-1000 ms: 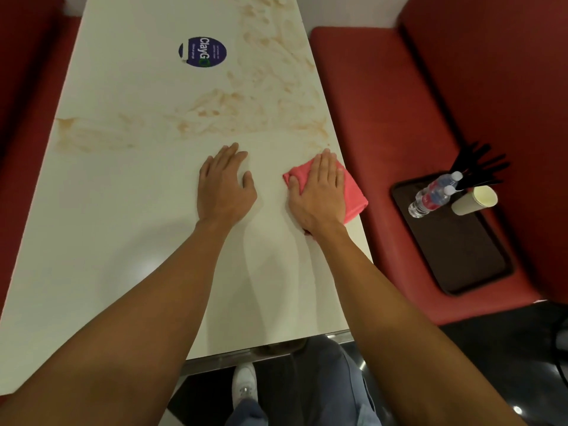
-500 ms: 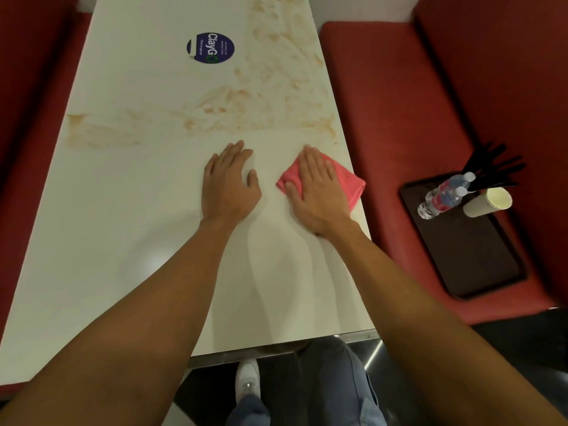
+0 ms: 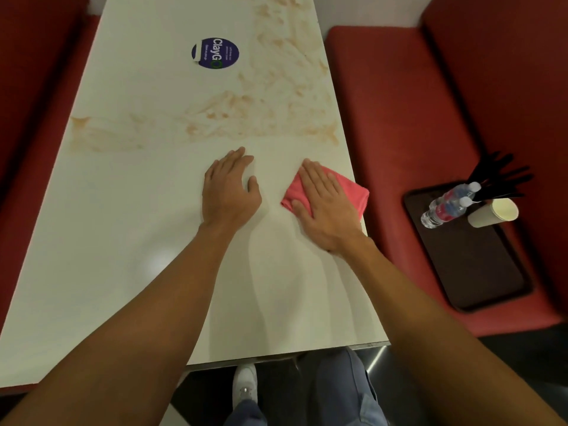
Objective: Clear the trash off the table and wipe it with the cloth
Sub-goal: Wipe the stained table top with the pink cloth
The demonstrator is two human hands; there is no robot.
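From the head view, the wiping step looks to be in hand. The right hand [image 3: 325, 207] lies flat with straight fingers, pressing the pink cloth [image 3: 353, 190] onto the counter [image 3: 123, 241] near its right edge. The left hand [image 3: 229, 192] rests beside it, palm down and holding nothing. The trash seems already cleared: bottles [image 3: 445, 206] and a paper cup [image 3: 491, 212] sit on a tray [image 3: 479, 272] on the red bench [image 3: 384, 118]. Brown smears [image 3: 252, 112] lie just beyond the fingertips, so the next move would call for pushing the cloth forward into them with firm pressure. Much of the cloth is hidden under the palm. The counter's far end is cut off, and I can't identify the black sticks [image 3: 498, 176] on the tray.
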